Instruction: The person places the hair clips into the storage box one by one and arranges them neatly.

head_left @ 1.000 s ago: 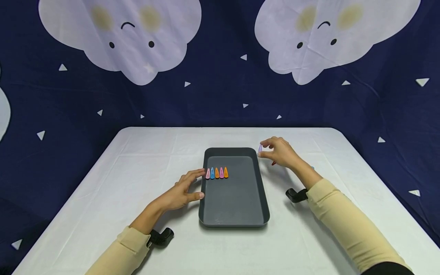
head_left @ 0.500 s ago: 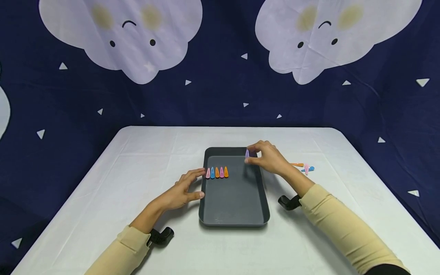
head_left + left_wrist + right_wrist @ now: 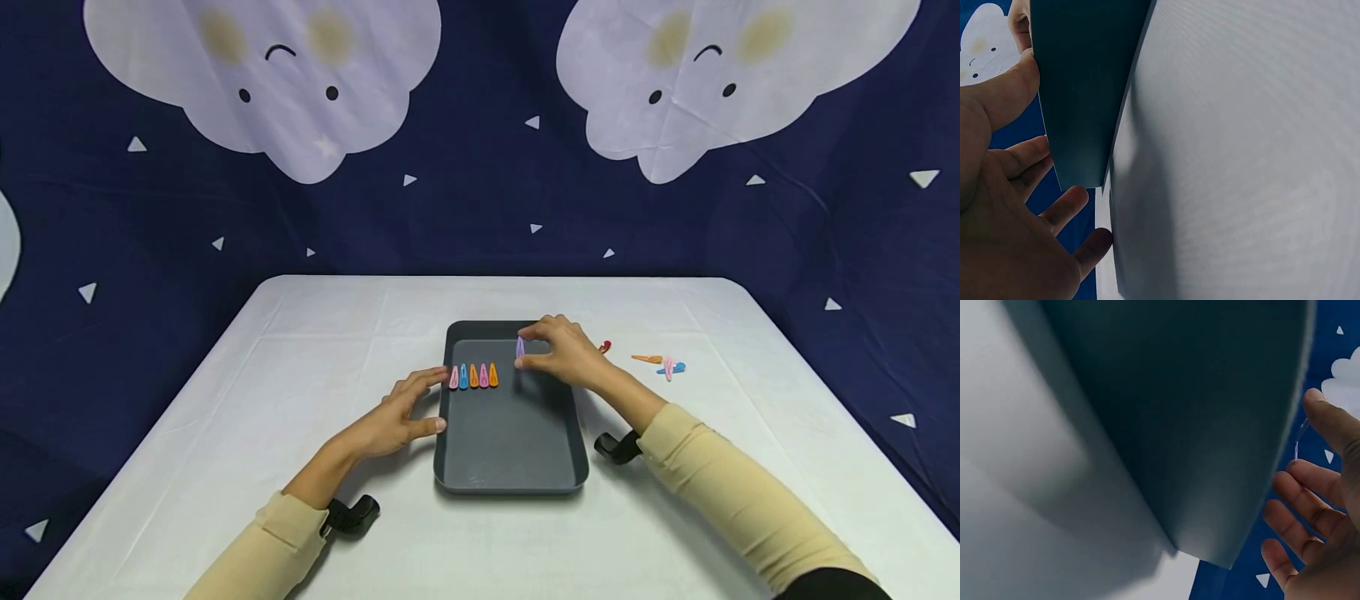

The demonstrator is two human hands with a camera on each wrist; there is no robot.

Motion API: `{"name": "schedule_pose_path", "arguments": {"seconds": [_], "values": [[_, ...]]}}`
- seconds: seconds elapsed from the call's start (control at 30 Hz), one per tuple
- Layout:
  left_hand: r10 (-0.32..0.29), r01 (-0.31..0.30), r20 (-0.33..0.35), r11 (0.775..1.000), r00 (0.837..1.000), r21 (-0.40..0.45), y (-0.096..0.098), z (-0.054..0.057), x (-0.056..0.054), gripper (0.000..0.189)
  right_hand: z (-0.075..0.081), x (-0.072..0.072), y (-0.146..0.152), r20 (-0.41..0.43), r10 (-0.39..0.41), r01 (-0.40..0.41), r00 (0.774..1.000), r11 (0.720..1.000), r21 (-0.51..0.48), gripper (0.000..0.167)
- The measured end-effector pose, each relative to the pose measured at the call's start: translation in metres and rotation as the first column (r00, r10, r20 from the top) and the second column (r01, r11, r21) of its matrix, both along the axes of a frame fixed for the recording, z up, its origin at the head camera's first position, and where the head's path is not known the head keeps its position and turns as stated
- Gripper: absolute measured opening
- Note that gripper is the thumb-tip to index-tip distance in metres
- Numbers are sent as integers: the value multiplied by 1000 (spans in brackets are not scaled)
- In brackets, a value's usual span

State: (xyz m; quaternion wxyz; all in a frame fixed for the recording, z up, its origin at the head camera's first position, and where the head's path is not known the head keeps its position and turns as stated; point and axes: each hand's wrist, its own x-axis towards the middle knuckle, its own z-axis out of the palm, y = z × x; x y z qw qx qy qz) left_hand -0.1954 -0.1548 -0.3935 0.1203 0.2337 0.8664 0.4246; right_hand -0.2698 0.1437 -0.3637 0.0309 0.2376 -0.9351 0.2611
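Note:
My right hand (image 3: 561, 354) pinches a purple snap hair clip (image 3: 520, 347) by its ends, between thumb and forefinger, over the upper right part of a dark grey tray (image 3: 510, 450). In the right wrist view the clip (image 3: 1298, 442) spans thumb and fingertip, seen edge-on. Inside the tray, a row of snap clips stands side by side from the left wall: light pink (image 3: 453, 378), blue (image 3: 463, 377), orange (image 3: 473, 377), pink (image 3: 483, 377) and yellow-orange (image 3: 493, 377). My left hand (image 3: 401, 419) rests with spread fingers at the tray's left rim; the left wrist view shows its thumb against the rim.
Right of the tray on the white table (image 3: 337, 333) lie loose clips: a red one (image 3: 605, 346) partly behind my right hand, an orange one (image 3: 647, 359), and a pink one (image 3: 669, 369) crossing a blue one (image 3: 679, 367). A dark blue cloud-print cloth (image 3: 480, 225) hangs behind.
My right hand has carried the purple clip leftward from beyond the tray's right rim to over the tray, uncovering the loose clips on the table. The left hand has stayed put.

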Motion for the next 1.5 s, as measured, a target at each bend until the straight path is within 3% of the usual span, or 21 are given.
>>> {"name": "schedule_pose_path", "arguments": {"seconds": [0.77, 1.1, 1.5], "values": [[-3, 3, 6, 1000, 1000, -1, 4, 0, 0, 69, -28, -1, -18, -73, 59, -50, 996, 992, 115, 49], [-4, 4, -4, 1000, 1000, -1, 3, -1, 0, 69, -32, -2, -21, -69, 38, -20, 997, 971, 239, 51], [3, -2, -9, 1000, 1000, 15, 2, -2, 0, 68, -35, -2, -24, -81, 44, -17, 996, 954, 299, 51]]}}
